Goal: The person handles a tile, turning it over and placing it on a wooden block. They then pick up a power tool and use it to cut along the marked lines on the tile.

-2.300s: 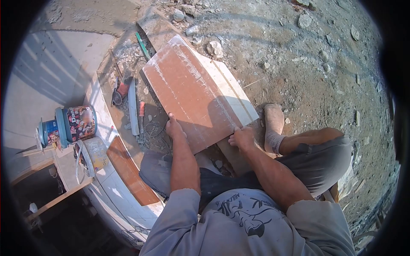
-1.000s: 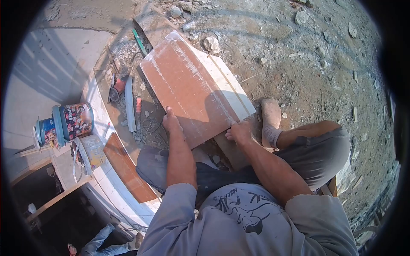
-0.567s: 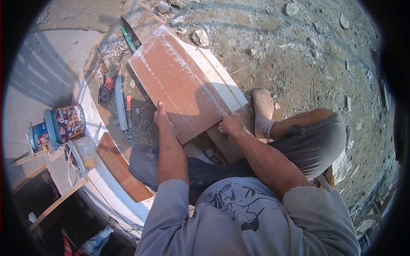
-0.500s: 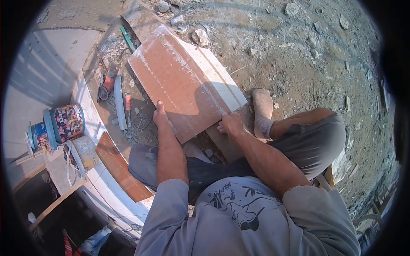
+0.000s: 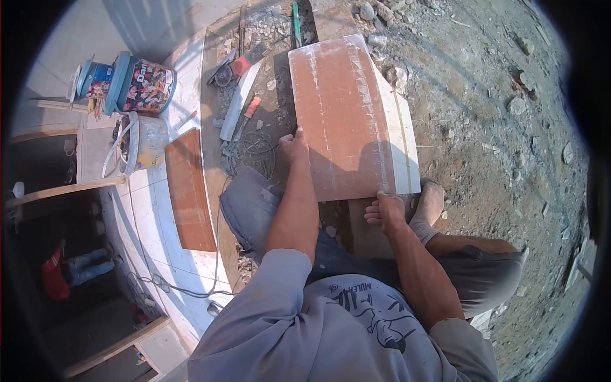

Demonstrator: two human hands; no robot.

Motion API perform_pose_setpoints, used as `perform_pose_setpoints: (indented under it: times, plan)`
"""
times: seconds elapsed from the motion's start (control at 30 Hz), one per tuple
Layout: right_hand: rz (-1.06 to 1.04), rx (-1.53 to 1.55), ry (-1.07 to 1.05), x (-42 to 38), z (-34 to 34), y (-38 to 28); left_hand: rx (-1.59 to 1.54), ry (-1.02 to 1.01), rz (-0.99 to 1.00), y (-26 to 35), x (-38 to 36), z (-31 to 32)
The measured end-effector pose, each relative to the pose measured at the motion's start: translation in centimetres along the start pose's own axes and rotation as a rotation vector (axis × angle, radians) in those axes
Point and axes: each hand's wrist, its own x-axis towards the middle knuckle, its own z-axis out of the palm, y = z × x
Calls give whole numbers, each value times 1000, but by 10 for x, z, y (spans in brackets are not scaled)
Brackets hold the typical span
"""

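Observation:
A reddish-brown tile [image 5: 334,121] with white streaks lies before my crossed legs, over a pale cream tile [image 5: 398,140] that shows along its right side. My left hand [image 5: 294,148] is closed on the brown tile's left edge, thumb upward, its fingers partly hidden. At the near right corner my right hand [image 5: 387,210] has its thumb against the edge and its fingers curled below. A board-like strip [image 5: 369,232] extends from under the tiles toward me.
Left of the tiles lie an angle grinder [image 5: 238,65], a red-handled tool [image 5: 249,114] and a cable. Another brown tile [image 5: 189,191] rests on the white ledge, near a bucket [image 5: 147,143] and printed tubs [image 5: 143,86]. A person in red [image 5: 54,274] is lower left. Rubble covers the right.
The view has turned, so the tiles, tools and buckets appear rotated and shifted. Both hands stay at the brown tile's edges. The person in red shows more fully at lower left.

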Motion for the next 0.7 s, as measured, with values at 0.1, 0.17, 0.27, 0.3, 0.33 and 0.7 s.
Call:
perform_pose_setpoints:
  times: [0.1,0.17,0.27,0.3,0.33,0.7]
  plan:
    - [-28,-191,-43,-5,3,-6,-193,82,72,8,11,0]
    - [-198,-269,-100,-7,8,-4,-235,78,101,47,0,-27]
    - [-265,-332,-165,-26,19,-20,-292,14,259,58,54,-53]
    - [-274,-358,-184,-30,22,-23,-310,-60,387,55,79,-63]
    - [-310,-382,-178,-31,24,-26,-319,-30,376,64,87,-84]
    - [-419,-434,-196,-35,63,-79,467,309,323,13,172,-267]
